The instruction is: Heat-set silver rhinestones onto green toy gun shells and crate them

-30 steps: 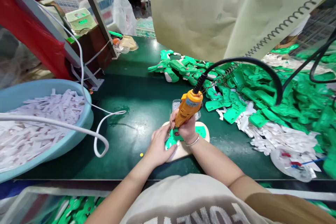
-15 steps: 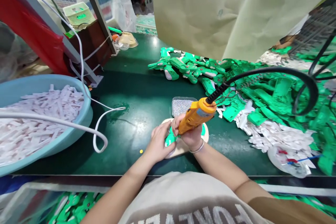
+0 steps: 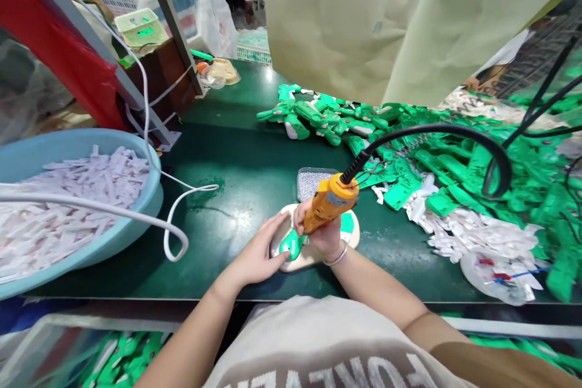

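- Our right hand [image 3: 324,236] is wrapped snugly round an orange plastic power driver [image 3: 334,197] with a black cord [image 3: 354,170]. Its tip is hidden, so we can't tell what it's touching.
- Our left hand [image 3: 253,254] is half open, thumb well apart from fingers, resting at the left end of a cream rounded board [image 3: 301,264], not clasped round anything we can see.
- The green-and-white plastic shell [image 3: 291,245] lies on that board, partly covered by our right hand, left thumb right by it.
- Just behind: a clear rectangular tray [image 3: 318,169] of tiny silvery bits.
- Off right we've got heaped green plastic shells [image 3: 454,167] beside loose white plastic pieces [image 3: 477,236]; left, a round light-blue basin [image 3: 155,200] of white strips [image 3: 113,176].
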Demonstrator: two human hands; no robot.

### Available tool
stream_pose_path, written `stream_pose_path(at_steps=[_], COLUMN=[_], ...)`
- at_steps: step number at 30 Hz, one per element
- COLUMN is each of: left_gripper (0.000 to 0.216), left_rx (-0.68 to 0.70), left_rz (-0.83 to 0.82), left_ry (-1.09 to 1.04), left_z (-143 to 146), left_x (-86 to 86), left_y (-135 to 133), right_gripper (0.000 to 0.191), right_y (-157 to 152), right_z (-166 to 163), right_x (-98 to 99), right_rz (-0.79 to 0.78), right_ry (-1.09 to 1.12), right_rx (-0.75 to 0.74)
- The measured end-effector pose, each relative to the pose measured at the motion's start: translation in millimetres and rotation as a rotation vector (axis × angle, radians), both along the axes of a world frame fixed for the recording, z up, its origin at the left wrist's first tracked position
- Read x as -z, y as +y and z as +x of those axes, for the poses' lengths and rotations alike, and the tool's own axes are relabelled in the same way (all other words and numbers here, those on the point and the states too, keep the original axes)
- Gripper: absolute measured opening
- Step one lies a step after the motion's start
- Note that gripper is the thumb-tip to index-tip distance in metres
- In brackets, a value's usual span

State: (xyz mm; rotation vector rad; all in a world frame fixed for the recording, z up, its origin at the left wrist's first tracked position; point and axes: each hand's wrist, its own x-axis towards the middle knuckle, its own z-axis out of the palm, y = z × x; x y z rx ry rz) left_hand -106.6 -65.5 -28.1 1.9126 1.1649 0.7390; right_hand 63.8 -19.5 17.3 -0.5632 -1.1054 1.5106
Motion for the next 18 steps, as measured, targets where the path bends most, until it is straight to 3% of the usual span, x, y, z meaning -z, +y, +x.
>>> stream_pose_path(at_steps=[4, 9, 15, 18], left_gripper=[0.074, 0.072, 0.056, 0.056], left_rx=[-0.018, 0.019, -0.017, -0.012], left_rz=[-0.030, -0.083, -0.091, -0.052], left_ry=[0.032, -0.014, -0.012, 0.058], left_z=[-3, -1, -3, -2], left_x=[1.8, -1.5, -1.5, -12.0], left_y=[-5, -4, -4, 3], right_gripper=[0.076, 0.076, 0.072, 0.073], right_y=[-2, -15, -32, -32], right_z=[2, -8, -20, -21], right_x=[-13.9, -14.8, -0.4, -1.0], right_rz=[0.005, -0.064, -0.113, -0.101], right_ry=[0.023, 0.029, -0.021, -0.042], right_rx=[-0.030, -0.225, -0.162, -0.120])
